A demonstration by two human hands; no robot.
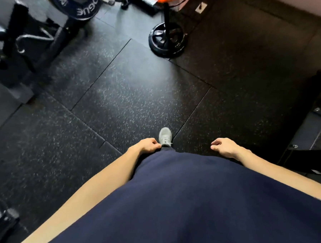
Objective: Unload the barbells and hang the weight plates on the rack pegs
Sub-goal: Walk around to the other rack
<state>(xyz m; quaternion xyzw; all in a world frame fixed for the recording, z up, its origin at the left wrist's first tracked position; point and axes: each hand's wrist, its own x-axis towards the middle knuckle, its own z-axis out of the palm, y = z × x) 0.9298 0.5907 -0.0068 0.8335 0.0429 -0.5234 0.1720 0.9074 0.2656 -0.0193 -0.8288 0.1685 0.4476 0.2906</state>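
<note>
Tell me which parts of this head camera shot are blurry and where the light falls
Head view: motion blur smears the weight plate and rack frame at upper left; hands, left and right, and the grey shoe are fairly sharp; a soft bright patch lies on the floor mats, corners darker; wide-angle bending at edges.

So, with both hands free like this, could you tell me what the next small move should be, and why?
Probably step forward and to the left toward the blue weight plate at the top left. Both the left hand and right hand hang empty at the person's sides, and that plate lies well out of reach across the rubber floor.
</note>
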